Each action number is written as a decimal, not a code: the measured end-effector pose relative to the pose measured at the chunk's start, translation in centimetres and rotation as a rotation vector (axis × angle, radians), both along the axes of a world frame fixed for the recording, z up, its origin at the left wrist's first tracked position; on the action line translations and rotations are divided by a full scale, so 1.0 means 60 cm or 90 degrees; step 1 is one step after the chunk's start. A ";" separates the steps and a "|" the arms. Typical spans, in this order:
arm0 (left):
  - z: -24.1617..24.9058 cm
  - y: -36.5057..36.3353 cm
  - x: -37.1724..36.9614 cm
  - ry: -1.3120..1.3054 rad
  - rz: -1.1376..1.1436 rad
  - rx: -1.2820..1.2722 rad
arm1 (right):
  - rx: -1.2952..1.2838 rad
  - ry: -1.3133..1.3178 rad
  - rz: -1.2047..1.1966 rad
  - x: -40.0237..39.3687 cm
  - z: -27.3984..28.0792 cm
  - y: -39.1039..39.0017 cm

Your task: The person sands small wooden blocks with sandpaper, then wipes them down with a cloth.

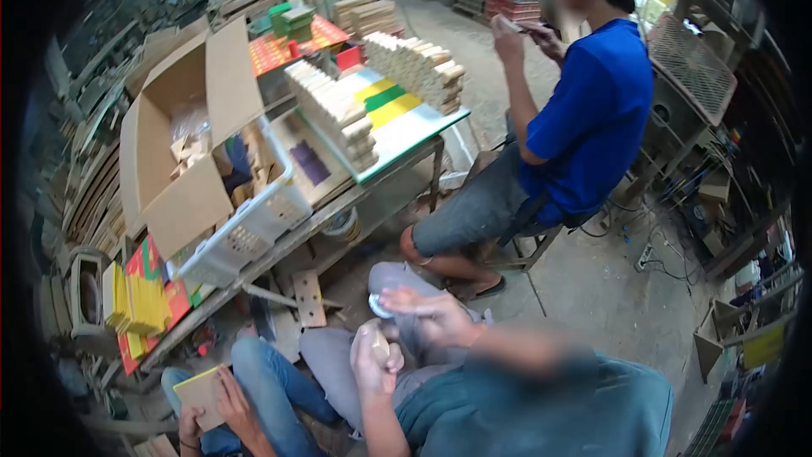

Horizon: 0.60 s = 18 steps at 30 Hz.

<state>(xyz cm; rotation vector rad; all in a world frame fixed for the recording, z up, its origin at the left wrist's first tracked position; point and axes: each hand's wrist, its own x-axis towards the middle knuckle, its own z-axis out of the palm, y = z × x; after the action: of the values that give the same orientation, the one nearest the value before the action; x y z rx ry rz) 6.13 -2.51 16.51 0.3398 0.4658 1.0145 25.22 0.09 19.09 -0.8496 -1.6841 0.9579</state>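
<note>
At the lower left, a flat tan wooden board (205,398) with a yellow edge is tilted above my jeans-covered legs. My left hand (191,425) grips its lower left side, the fingers wrapped round the edge. My right hand (234,404) is closed on the board's right side, with fingers lying along its face and edge. Part of each hand is hidden by the board or by the other fingers.
Beside me a co-worker in dark green holds a small wooden block (381,345) and a pale round piece (378,305). Another person in a blue shirt (596,110) sits beyond. Stacked yellow boards (135,303), a crate (254,241), a carton (173,220) and wood rows (334,114) stand on benches.
</note>
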 end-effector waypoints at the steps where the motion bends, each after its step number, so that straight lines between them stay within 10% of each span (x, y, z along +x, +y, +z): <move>1: -0.031 0.010 -0.001 -0.163 -0.065 0.042 | 0.007 -0.016 0.013 -0.003 -0.005 -0.004; 7: -0.082 -0.003 0.078 0.181 0.214 -0.078 | 0.060 -0.186 0.077 0.001 -0.067 -0.027; 12: -0.193 -0.002 0.062 -0.021 0.107 -0.108 | 0.000 -0.396 0.044 -0.018 -0.143 -0.023; 18: -0.267 0.023 -0.017 0.175 0.253 -0.345 | -0.071 -0.462 0.073 -0.126 -0.196 -0.010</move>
<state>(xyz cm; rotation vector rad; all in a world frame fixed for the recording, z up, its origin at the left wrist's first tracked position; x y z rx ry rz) 5.08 -1.10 0.48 -0.1102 1.0604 1.1806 17.67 -0.51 7.36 -1.2887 -2.3257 0.8775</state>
